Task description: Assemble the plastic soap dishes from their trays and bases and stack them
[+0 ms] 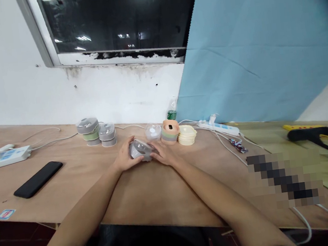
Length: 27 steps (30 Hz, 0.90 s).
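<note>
The left hand [124,156] and right hand [164,154] hold a clear lidded tub [140,150] between them, fingers [131,144] wrapped around its sides, toward the desk's [160,191] back edge, just before a small clear tub [153,132] and a peach stack [170,132]

Here's glossy, see-through plastic on the tub [140,150], over a smooth, matt plywood desk [161,195], a sleek black phone [38,179], and creased blue cloth [250,48] behind!

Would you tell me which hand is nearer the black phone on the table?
Left hand: it is to the right of the phone; the right hand is farther right.
</note>
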Each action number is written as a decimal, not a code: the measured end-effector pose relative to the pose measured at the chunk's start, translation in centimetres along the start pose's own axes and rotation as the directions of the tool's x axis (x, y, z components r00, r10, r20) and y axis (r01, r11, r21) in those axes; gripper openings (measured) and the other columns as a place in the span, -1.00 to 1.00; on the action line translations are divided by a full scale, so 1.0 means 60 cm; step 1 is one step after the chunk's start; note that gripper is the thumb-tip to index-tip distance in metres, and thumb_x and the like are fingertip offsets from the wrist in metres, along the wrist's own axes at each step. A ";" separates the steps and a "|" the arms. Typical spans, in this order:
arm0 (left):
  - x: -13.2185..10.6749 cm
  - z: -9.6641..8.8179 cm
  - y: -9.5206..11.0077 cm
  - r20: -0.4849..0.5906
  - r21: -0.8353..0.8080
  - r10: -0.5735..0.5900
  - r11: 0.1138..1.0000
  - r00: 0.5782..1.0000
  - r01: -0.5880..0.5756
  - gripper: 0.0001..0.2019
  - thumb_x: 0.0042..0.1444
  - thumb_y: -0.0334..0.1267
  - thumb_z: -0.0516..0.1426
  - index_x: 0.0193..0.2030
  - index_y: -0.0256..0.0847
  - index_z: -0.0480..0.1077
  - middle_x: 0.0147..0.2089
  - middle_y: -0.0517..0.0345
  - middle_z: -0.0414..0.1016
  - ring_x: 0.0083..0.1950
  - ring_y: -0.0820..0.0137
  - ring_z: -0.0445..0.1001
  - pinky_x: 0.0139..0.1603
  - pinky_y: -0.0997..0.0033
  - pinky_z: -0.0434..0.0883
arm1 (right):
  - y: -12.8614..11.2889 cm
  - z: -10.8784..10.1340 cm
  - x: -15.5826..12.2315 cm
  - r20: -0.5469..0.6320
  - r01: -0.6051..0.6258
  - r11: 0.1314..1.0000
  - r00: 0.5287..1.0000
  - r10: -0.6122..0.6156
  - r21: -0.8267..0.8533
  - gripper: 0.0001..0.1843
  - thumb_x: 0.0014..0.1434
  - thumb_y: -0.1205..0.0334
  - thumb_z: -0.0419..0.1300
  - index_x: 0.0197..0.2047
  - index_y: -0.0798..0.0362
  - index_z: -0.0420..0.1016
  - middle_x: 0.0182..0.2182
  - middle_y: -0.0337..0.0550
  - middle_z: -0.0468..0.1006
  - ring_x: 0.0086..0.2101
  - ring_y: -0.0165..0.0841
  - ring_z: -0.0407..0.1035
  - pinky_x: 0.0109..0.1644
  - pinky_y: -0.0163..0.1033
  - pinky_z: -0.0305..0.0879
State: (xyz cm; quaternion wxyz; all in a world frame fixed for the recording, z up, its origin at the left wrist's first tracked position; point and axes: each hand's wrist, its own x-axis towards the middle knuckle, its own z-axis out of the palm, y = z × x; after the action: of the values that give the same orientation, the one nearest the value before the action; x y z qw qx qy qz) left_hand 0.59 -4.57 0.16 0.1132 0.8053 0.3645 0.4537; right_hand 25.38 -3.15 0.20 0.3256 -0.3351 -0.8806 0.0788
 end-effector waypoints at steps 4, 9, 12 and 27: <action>0.001 0.000 -0.004 0.022 -0.007 0.015 1.000 1.000 -0.015 -0.11 -0.04 0.00 0.26 0.35 -0.27 -0.04 0.32 -0.23 0.16 0.29 0.05 0.24 0.27 0.04 0.22 | 0.013 0.015 -0.001 -0.143 -0.189 0.971 0.967 0.209 0.146 -0.52 0.29 -0.02 0.00 0.19 0.02 0.26 0.03 0.00 0.48 -0.09 -0.21 0.43 -0.01 -0.08 0.35; 0.004 -0.001 -0.007 -0.024 -0.071 0.001 0.997 1.000 -0.003 -0.17 0.01 -0.04 0.23 0.35 -0.28 -0.03 0.24 -0.22 0.26 0.23 0.07 0.30 0.23 0.03 0.25 | 0.025 0.025 0.004 -0.230 -0.320 0.886 0.884 0.406 0.335 -0.52 0.25 0.02 0.04 0.18 0.02 0.24 -0.19 -0.10 0.58 -0.32 -0.31 0.47 -0.17 -0.18 0.38; 0.004 -0.001 -0.011 -0.062 -0.108 -0.055 0.993 0.997 0.048 -0.18 0.03 -0.05 0.21 0.36 -0.25 -0.06 0.17 -0.18 0.34 0.18 0.11 0.34 0.17 0.06 0.27 | 0.032 0.026 0.006 -0.189 -0.391 0.883 0.876 0.443 0.259 -0.63 0.24 -0.06 0.03 -0.20 0.05 0.48 -0.48 -0.18 0.55 -0.45 -0.32 0.41 -0.30 -0.24 0.32; 0.009 0.001 -0.052 -0.182 -0.230 -0.288 0.942 0.940 0.244 -0.30 0.09 0.01 0.14 0.28 -0.27 0.03 -0.05 -0.02 0.47 -0.21 0.33 0.43 -0.13 0.25 0.38 | 0.010 0.064 0.059 0.107 -0.337 0.122 0.587 0.802 0.934 -0.66 0.20 -0.05 0.11 -0.26 0.09 0.39 -0.64 -0.29 0.44 -0.70 -0.52 0.27 -0.69 -0.45 0.09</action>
State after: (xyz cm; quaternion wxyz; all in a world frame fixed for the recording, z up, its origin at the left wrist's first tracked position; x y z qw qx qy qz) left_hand -0.68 -1.95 -1.13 0.2159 0.6793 0.4319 0.5527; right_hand 21.27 -0.11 -1.13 0.5729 -0.4349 -0.3841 0.5789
